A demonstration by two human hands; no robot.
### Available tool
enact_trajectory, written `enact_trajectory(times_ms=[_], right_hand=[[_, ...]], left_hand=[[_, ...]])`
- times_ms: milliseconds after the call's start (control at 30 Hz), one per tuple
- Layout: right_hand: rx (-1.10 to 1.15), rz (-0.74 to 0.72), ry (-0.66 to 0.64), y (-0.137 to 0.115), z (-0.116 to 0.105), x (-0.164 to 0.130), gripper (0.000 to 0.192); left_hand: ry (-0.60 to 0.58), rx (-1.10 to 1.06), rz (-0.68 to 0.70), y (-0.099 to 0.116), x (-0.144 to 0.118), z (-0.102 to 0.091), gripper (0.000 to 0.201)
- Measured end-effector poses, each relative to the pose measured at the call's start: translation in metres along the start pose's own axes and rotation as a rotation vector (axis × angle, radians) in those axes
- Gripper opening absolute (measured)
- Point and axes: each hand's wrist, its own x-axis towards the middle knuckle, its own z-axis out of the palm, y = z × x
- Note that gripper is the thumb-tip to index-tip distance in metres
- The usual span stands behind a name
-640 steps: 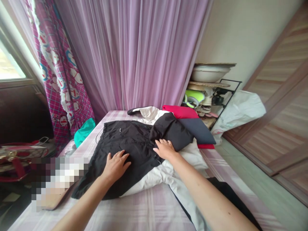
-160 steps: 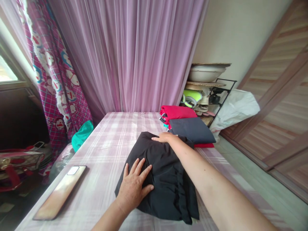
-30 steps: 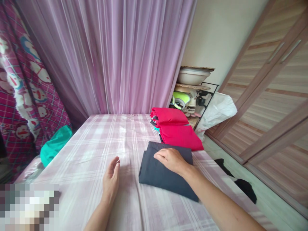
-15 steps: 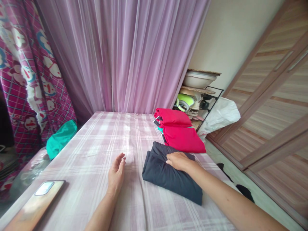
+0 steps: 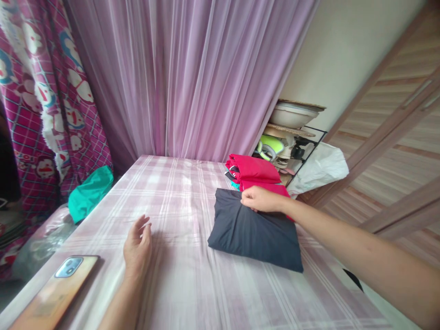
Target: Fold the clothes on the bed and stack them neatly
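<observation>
- We see the bed with its pink-and-white plaid sheet (image 5: pixel 192 201) much as half a second ago; the camera has swung a bit left and back, so the sheer lilac curtain (image 5: pixel 192 78) fills more of the top.
- The folded dark navy garment (image 5: pixel 254 231) lies flat on the sheet, right of centre. Half a second ago it lay nearer us, apart from the reds; now its far edge sits against or over the stack of folded red garments (image 5: pixel 252 172). We judge it is being slid back onto that pile.
- Our right hand (image 5: pixel 259 200) has moved from the middle of the navy piece to its far edge, next to the reds. The fingers curl down on the cloth and seem to pinch that edge; we cannot tell for sure that they are clamped on it rather than pressing.
- Our left hand (image 5: pixel 138 245) has drawn back toward us and left. It rests edge-on on the sheet, fingers loose and slightly spread, holding nothing, well apart from the navy garment.
- The crumpled teal cloth (image 5: pixel 90 192) sits at the left edge of the bed, unchanged.
- The smartphone with a peach-coloured back (image 5: pixel 57 293) lies face down near the bottom-left corner, just left of our left wrist, not touching it.
- The black wire rack with a pale basin on top (image 5: pixel 295 133) stands behind the reds, untouched.
</observation>
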Motion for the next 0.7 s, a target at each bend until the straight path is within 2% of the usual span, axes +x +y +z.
enact_trajectory(times_ms=[67,133,200,233,267,300,333,367,400,500,533,600,667,700], right_hand=[[-0.061,-0.016,0.214,-0.029,-0.040,0.042,0.024],[0.008,-0.049,0.641,-0.063,-0.090,0.091,0.026],[0.049,-0.112,0.788,-0.097,-0.136,0.134,0.045],[0.077,-0.170,0.849,-0.111,-0.150,0.151,0.058],[0.087,-0.216,0.876,-0.122,-0.157,0.163,0.067],[0.071,-0.239,0.889,-0.128,-0.153,0.171,0.064],[0.020,-0.228,0.834,-0.129,-0.140,0.175,0.057],[-0.053,-0.184,0.693,-0.126,-0.118,0.176,0.051],[-0.136,-0.118,0.536,-0.119,-0.091,0.174,0.046],[-0.190,-0.062,0.377,-0.088,0.003,0.161,0.031],[-0.206,-0.040,0.324,-0.078,0.030,0.156,0.033],[-0.310,-0.001,0.170,-0.064,0.075,0.145,0.051],[-0.422,0.014,0.059,-0.059,0.107,0.137,0.057],[-0.465,0.014,0.029,-0.059,0.120,0.133,0.051]], left_hand=[[0.012,-0.047,-0.037,0.001,0.002,-0.001,0.046],[0.027,-0.095,-0.062,0.000,0.004,-0.002,0.045],[0.035,-0.116,-0.079,-0.002,0.007,-0.004,0.046],[0.039,-0.124,-0.089,-0.003,0.008,-0.005,0.047],[0.044,-0.134,-0.102,-0.005,0.009,-0.005,0.048],[0.050,-0.148,-0.114,-0.006,0.010,-0.006,0.049],[0.060,-0.163,-0.126,-0.007,0.010,-0.006,0.050],[0.068,-0.181,-0.135,-0.008,0.011,-0.006,0.051],[0.075,-0.199,-0.142,-0.008,0.011,-0.005,0.050],[0.073,-0.242,-0.155,-0.009,0.010,-0.003,0.048],[0.068,-0.247,-0.156,-0.009,0.009,-0.002,0.046],[0.063,-0.241,-0.150,-0.008,0.008,-0.001,0.045],[0.062,-0.227,-0.138,-0.009,0.008,0.000,0.045],[0.062,-0.221,-0.135,-0.009,0.008,0.000,0.045]])
